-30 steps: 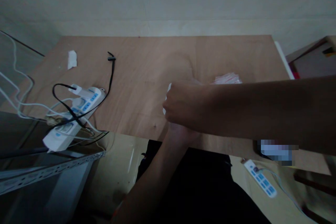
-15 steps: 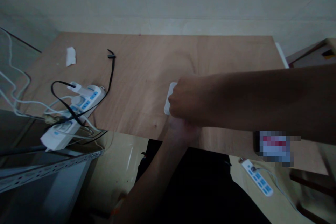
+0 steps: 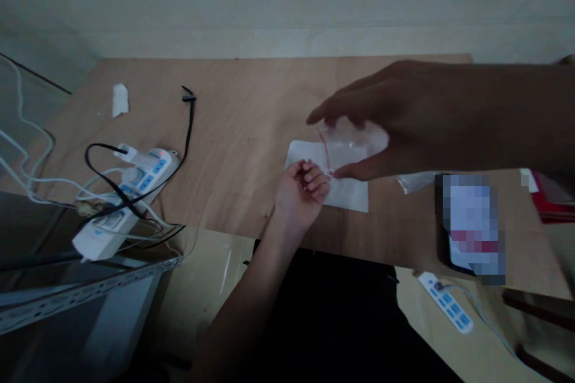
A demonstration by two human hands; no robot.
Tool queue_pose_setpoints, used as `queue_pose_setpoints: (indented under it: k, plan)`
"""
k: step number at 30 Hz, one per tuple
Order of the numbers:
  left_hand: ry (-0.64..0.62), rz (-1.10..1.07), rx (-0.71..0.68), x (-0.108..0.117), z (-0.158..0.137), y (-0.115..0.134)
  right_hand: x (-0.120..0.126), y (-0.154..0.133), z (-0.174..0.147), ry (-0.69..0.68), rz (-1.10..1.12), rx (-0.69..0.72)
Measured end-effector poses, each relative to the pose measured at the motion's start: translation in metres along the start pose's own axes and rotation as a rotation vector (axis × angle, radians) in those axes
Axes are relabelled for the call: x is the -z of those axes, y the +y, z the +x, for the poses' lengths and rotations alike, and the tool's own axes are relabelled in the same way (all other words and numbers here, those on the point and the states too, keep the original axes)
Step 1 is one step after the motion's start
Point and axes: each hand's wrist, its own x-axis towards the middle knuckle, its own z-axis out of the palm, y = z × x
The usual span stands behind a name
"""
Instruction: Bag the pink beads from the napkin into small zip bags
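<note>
A clear plastic zip bag (image 3: 354,139) lies over the far part of a white sheet (image 3: 353,197) near the front edge of the desk (image 3: 242,131), reaching past the sheet on the far side. The right hand (image 3: 395,105) comes in from the right with thumb and fingers spread wide, the bag in the space between them; the thumb tip is at the bag's near edge, the other fingers at its far edge. Whether they bear any of its weight, I cannot tell.

The key relation is the bag's red zip line: it runs from far to near, slightly slanted, along the left side, so that end faces away from the right palm. The near end of the line comes down just beside the left hand (image 3: 300,194), which rests palm up over the sheet's near left part, fingers curled in (too dim to say whether they hold anything). The right hand is nearer to the bag's body, the left only to that near corner.

Another clear plastic piece (image 3: 415,181) lies under the right wrist, just beside a blurred-out phone (image 3: 469,221). Well apart on the left sits a white power strip (image 3: 148,181).
</note>
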Motion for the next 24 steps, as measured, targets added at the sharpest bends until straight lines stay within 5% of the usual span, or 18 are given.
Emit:
queue_pose_setpoints:
  k: [2, 5, 9, 14, 20, 24]
  plan:
    - [0.040, 0.256, -0.155, 0.006, 0.011, 0.007, 0.041, 0.016, 0.013, 0.029, -0.157, 0.059]
    - [0.179, 0.916, -0.632, 0.016, 0.030, 0.011, 0.090, 0.028, 0.034, 0.048, -0.365, 0.122]
    - [0.096, 1.741, -1.036, 0.025, 0.053, 0.001, 0.109, 0.030, 0.051, 0.046, -0.495, 0.128]
    - [0.020, 2.043, -1.139, 0.025, 0.069, -0.011, 0.082, 0.049, 0.042, 0.108, -0.563, 0.128]
    - [0.032, 2.151, -1.152, 0.024, 0.072, -0.012, 0.054, 0.079, 0.024, -0.144, -0.755, 0.108]
    - [0.030, 2.172, -1.140, 0.024, 0.070, -0.010, 0.055, 0.084, 0.020, -0.185, -0.803, 0.140]
